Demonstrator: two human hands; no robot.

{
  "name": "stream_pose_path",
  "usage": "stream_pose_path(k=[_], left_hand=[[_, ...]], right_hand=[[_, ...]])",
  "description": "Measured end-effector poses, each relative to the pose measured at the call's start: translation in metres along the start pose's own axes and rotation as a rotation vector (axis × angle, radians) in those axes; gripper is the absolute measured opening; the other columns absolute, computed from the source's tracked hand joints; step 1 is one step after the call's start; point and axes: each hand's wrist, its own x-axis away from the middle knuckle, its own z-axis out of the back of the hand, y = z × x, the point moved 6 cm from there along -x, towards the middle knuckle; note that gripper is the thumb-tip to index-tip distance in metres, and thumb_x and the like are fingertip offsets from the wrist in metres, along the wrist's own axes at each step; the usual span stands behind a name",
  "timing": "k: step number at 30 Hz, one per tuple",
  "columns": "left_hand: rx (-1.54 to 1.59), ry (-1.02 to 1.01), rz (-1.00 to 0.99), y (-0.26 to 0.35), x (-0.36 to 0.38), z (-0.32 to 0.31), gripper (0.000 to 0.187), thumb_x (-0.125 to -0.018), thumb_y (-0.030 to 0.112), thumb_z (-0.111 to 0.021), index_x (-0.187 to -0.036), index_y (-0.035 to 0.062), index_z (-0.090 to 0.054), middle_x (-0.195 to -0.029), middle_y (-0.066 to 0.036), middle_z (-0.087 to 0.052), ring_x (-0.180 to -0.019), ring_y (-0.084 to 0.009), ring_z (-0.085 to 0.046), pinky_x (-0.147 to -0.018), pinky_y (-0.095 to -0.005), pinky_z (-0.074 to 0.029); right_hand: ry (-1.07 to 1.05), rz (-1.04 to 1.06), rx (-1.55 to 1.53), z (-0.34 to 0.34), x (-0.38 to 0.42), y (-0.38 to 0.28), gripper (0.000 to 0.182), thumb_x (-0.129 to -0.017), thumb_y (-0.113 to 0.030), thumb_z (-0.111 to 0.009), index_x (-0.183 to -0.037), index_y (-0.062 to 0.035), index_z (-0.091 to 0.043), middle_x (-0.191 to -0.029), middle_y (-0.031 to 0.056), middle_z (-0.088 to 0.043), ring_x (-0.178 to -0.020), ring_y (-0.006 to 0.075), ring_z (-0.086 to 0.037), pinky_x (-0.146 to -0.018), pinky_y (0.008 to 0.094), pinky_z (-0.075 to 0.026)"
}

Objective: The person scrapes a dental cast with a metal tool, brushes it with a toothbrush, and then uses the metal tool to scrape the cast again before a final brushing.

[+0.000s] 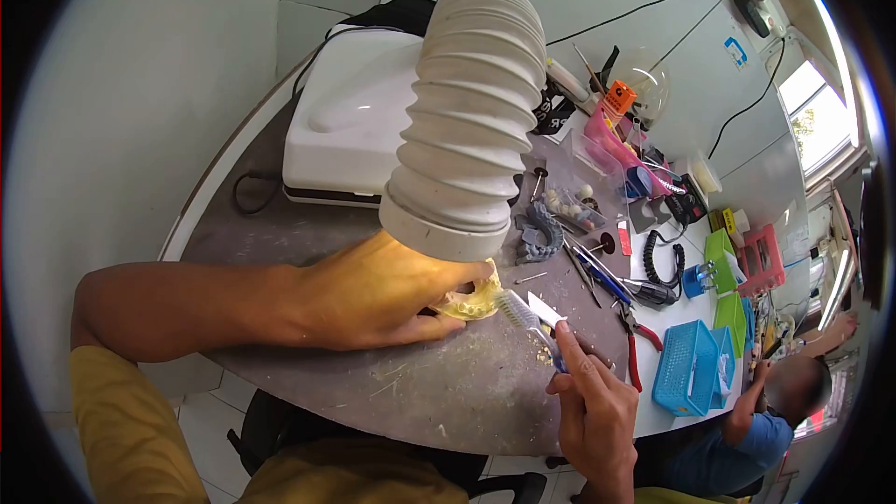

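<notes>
A yellowish dental cast [474, 301], arch-shaped with tooth forms, is held low over the grey bench in my left hand [359, 289], whose fingers curl round its left side. The hose mouth above hides part of that hand. My right hand [595, 401] is closed on a toothbrush [519, 311], index finger stretched along the handle. The white bristle head points left, right beside the cast's edge. A pointed white piece [545, 309] lies just beyond the brush, near my index fingertip. Crumbs of pale material [544, 355] lie under the brush.
A ribbed suction hose [471, 121] hangs over my left hand. Behind it stands a white box-like machine [350, 117]. To the right lie a grey dental model [539, 235], red-handled pliers [639, 341], a handpiece [651, 293] and a blue basket [686, 371]. Another person [747, 443] sits at the far right.
</notes>
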Motion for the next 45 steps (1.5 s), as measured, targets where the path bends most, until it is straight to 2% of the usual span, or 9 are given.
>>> stream_pose_path(k=[8,16,22,24,26,33,37,39,45], left_hand=[[0.094,-0.088,0.141,-0.009,0.002,-0.005,0.054,-0.088,0.027,-0.081,-0.134,0.0059,-0.063,-0.099,-0.012,-0.062,-0.091,-0.0285,-0.062,-0.079,-0.0405,-0.05],[0.059,-0.053,0.079,-0.007,0.002,0.0,0.043,-0.087,0.024,-0.078,-0.122,0.0033,-0.063,-0.093,-0.014,-0.065,-0.091,-0.0341,-0.067,-0.08,-0.0437,-0.053],[0.094,-0.136,0.22,-0.009,-0.002,-0.003,0.048,-0.085,0.024,-0.078,-0.123,0.0013,-0.061,-0.096,-0.016,-0.066,-0.092,-0.0358,-0.067,-0.081,-0.0448,-0.053],[0.074,-0.069,0.181,-0.01,0.0,-0.002,0.051,-0.083,0.025,-0.078,-0.124,0.0004,-0.061,-0.097,-0.017,-0.066,-0.092,-0.0366,-0.067,-0.08,-0.0451,-0.054],[0.11,-0.037,0.139,-0.009,-0.001,-0.005,0.065,-0.086,0.021,-0.078,-0.144,0.0038,-0.055,-0.093,-0.008,-0.061,-0.084,-0.0221,-0.061,-0.073,-0.0358,-0.05],[0.291,-0.134,0.298,-0.01,-0.005,-0.004,0.046,-0.078,0.023,-0.076,-0.115,-0.0003,-0.061,-0.078,-0.007,-0.054,-0.071,-0.0239,-0.055,-0.067,-0.0385,-0.046],[0.402,-0.107,0.289,-0.015,-0.006,-0.002,0.046,-0.077,0.022,-0.077,-0.115,0.0004,-0.061,-0.075,-0.002,-0.045,-0.068,-0.0184,-0.046,-0.064,-0.0366,-0.042],[0.358,-0.23,0.396,-0.017,-0.004,-0.004,0.06,-0.083,0.025,-0.08,-0.135,0.0029,-0.059,-0.091,-0.003,-0.055,-0.084,-0.0144,-0.053,-0.076,-0.0303,-0.046],[0.404,-0.178,0.301,-0.014,-0.003,-0.004,0.06,-0.087,0.025,-0.077,-0.142,0.0084,-0.057,-0.094,-0.004,-0.056,-0.086,-0.0146,-0.053,-0.077,-0.0298,-0.046]], right_hand=[[0.001,0.13,0.093,-0.014,-0.014,-0.016,0.058,-0.084,0.008,-0.066,-0.141,-0.0039,-0.062,-0.073,0.0104,-0.057,-0.059,0.0226,-0.057,-0.056,0.0371,-0.047],[0.139,0.032,0.129,0.014,0.005,-0.012,0.05,-0.085,0.004,-0.066,-0.135,-0.0035,-0.067,-0.087,0.0127,-0.067,-0.063,0.0255,-0.062,-0.058,0.0329,-0.049],[0.018,0.172,0.083,-0.008,-0.008,-0.006,0.051,-0.087,0.008,-0.063,-0.136,-0.0024,-0.066,-0.071,0.0109,-0.051,-0.056,0.0207,-0.051,-0.054,0.0347,-0.043],[0.165,-0.037,0.177,0.007,-0.008,0.015,0.052,-0.087,0.009,-0.062,-0.137,-0.0023,-0.065,-0.07,0.0106,-0.052,-0.056,0.0203,-0.051,-0.054,0.0341,-0.042],[0.234,0.0,0.186,0.012,-0.004,0.022,0.059,-0.084,0.008,-0.066,-0.14,-0.0065,-0.064,-0.071,0.0081,-0.057,-0.053,0.0188,-0.053,-0.05,0.0356,-0.044],[0.14,0.208,-0.03,-0.003,-0.01,-0.012,0.049,-0.082,0.006,-0.072,-0.13,-0.0008,-0.069,-0.074,0.0115,-0.064,-0.057,0.021,-0.059,-0.055,0.0324,-0.046],[0.097,0.319,0.012,-0.009,-0.015,-0.012,0.051,-0.081,0.007,-0.072,-0.131,-0.0012,-0.069,-0.071,0.0104,-0.06,-0.056,0.0211,-0.057,-0.053,0.0334,-0.045],[0.177,0.263,0.119,0.0,-0.015,0.005,0.053,-0.08,0.007,-0.072,-0.132,-0.0025,-0.068,-0.07,0.0102,-0.058,-0.056,0.0215,-0.056,-0.053,0.0339,-0.044],[0.185,0.223,0.111,-0.001,-0.011,-0.001,0.057,-0.08,0.005,-0.073,-0.135,-0.0095,-0.069,-0.07,0.0047,-0.058,-0.057,0.0165,-0.06,-0.052,0.0335,-0.047]])
